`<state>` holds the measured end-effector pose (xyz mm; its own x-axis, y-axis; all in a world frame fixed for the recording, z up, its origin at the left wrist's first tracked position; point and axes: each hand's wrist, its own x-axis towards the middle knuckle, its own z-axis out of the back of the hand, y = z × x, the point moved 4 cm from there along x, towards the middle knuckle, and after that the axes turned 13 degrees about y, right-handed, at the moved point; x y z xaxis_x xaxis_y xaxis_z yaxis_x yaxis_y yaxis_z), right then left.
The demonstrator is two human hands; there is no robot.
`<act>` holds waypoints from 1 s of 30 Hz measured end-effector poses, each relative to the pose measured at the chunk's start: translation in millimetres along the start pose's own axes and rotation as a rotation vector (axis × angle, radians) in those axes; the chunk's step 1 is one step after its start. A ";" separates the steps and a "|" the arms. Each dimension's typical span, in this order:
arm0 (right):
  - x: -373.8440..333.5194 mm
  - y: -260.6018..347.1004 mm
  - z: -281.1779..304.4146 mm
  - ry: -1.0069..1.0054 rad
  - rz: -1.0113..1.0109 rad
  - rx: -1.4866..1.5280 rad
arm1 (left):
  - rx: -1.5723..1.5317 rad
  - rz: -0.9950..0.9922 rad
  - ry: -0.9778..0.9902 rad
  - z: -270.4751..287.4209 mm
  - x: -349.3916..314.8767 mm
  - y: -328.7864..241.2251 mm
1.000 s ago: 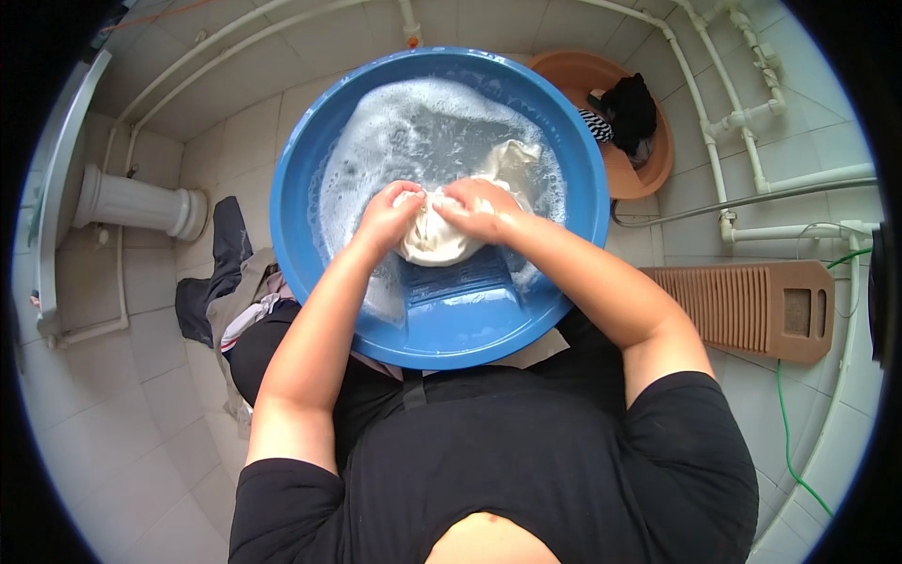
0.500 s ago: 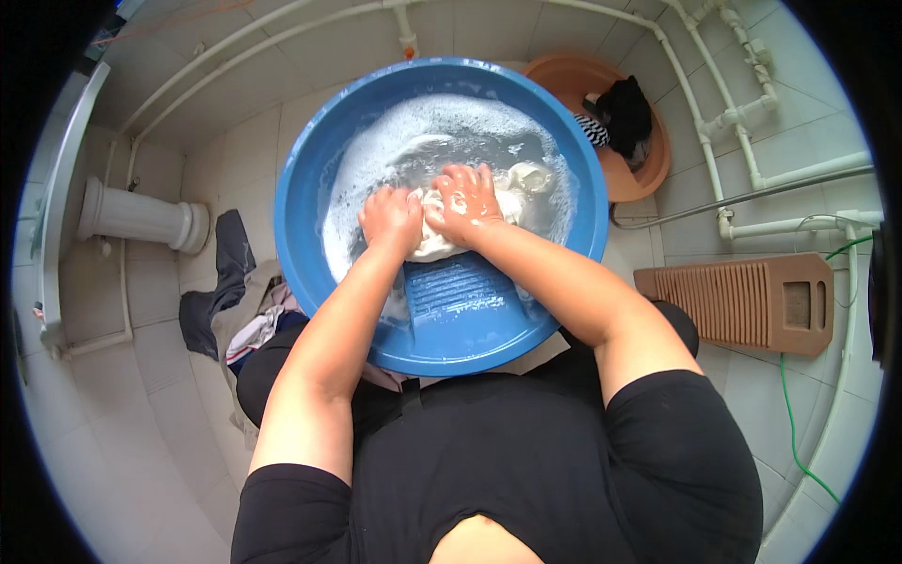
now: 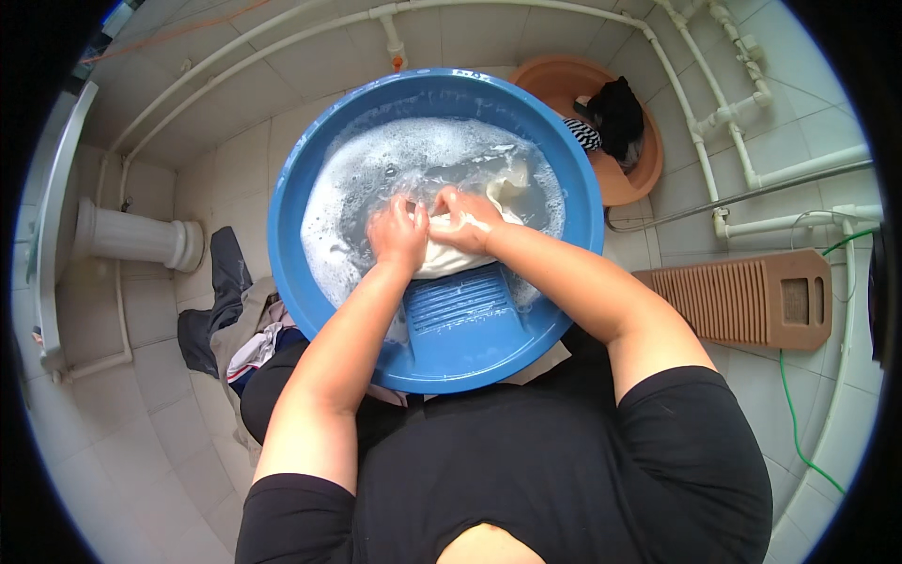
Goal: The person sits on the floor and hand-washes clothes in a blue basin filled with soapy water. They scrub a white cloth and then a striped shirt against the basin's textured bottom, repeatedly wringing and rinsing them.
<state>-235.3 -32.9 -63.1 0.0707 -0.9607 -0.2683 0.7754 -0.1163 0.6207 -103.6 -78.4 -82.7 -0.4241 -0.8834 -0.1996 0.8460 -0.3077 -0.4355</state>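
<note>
A large blue basin holds sudsy water, with a ribbed washboard slope moulded into its near side. A wet white cloth lies bunched at the top of that slope, and part of it trails to the right in the water. My left hand is closed on the cloth's left part. Beside it, my right hand grips the cloth with curled fingers. The two hands almost touch. What kind of garment the cloth is I cannot tell.
Behind the basin at right stands an orange tub with dark and striped clothes. A brown washboard lies to the right, near a green hose. Clothes are heaped at left by a white pedestal. White pipes line the walls.
My hands have gone from lying spread on the cloth to curling round it, thumbs close together. The cloth's bunched shape has changed, and foam has spread at the left of the water.
</note>
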 end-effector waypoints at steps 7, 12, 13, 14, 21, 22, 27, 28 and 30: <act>-34.3 14.3 1.8 0.180 -0.001 -0.003 | -0.584 -0.128 0.108 12.7 -32.9 -0.7; -91.4 47.6 1.1 -0.182 0.487 -0.216 | -0.238 -0.502 -0.137 34.0 -82.6 -28.6; -88.9 48.7 -2.3 -0.137 0.490 -0.243 | -0.205 -0.499 -0.122 25.4 -78.2 -24.8; -77.3 43.0 -4.6 -0.140 0.472 -0.223 | -0.225 -0.442 -0.090 18.3 -66.8 -18.7; -16.7 -2.8 0.8 -0.010 -0.188 -0.121 | -0.095 -0.015 0.100 1.9 -1.9 -10.1; -15.6 0.7 3.0 0.035 -0.230 -0.162 | -0.107 0.032 0.190 0.5 -1.5 -4.1; -88.9 34.8 7.5 -0.168 0.275 -0.080 | -0.380 -0.335 0.098 36.1 -75.8 -11.5; -101.4 38.6 7.1 -0.173 0.351 -0.132 | -0.366 -0.398 0.015 39.0 -89.9 -16.4; -114.1 45.5 1.9 -0.176 0.416 -0.259 | -0.250 -0.436 -0.038 32.8 -104.1 -20.0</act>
<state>-209.3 71.0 -2.9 0.3162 -0.9429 0.1043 0.8356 0.3289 0.4400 -65.7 8.1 -24.5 -0.7049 -0.7050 0.0777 0.4874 -0.5610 -0.6691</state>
